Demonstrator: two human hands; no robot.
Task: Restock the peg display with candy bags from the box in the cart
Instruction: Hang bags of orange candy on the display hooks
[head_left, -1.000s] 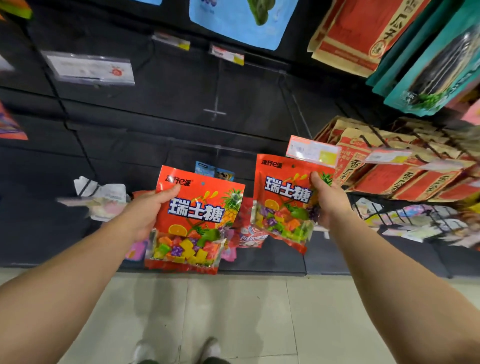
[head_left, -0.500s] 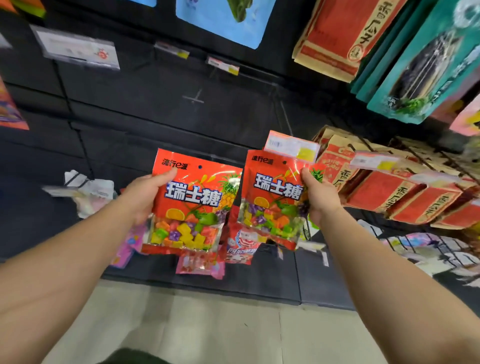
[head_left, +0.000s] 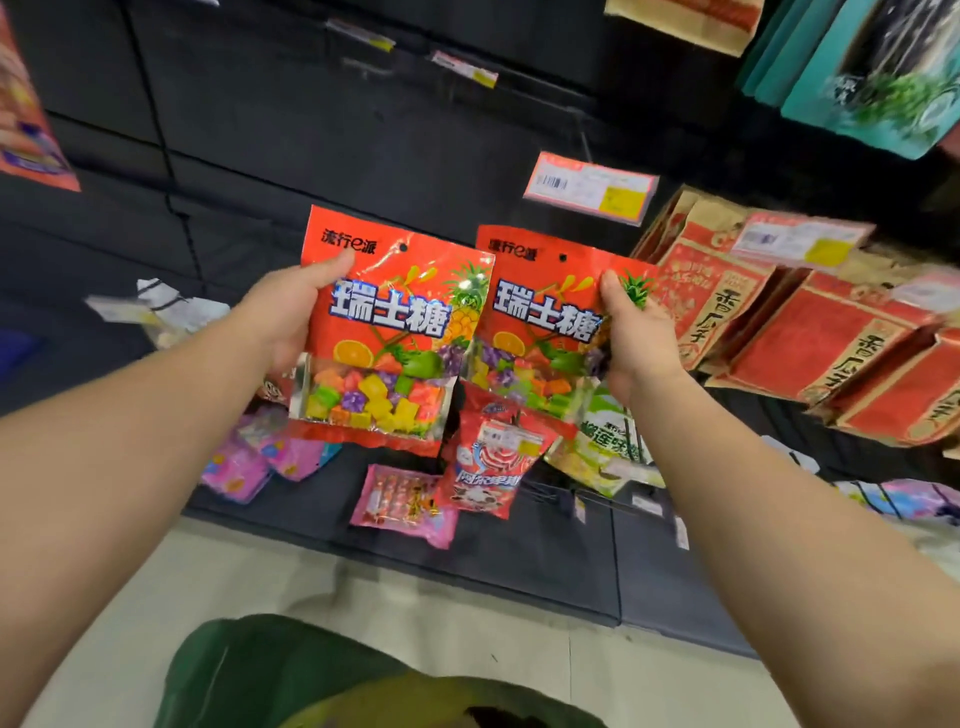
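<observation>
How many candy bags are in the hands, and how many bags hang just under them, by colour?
Red fruit-candy bags in hand: 2, one in the left hand at, one in the right hand at
Red-and-white bag: 1
Pink bag: 1
Green-and-white bag: 1
Total: 5

Bare dark peg display (head_left: 322, 135) panel lies open above the two held candy bags (head_left: 395, 332). Red seed packets (head_left: 810, 343) crowd its right edge; pink bags (head_left: 405, 506) and others hang along the lower edge, perhaps blocking pegs there.
</observation>
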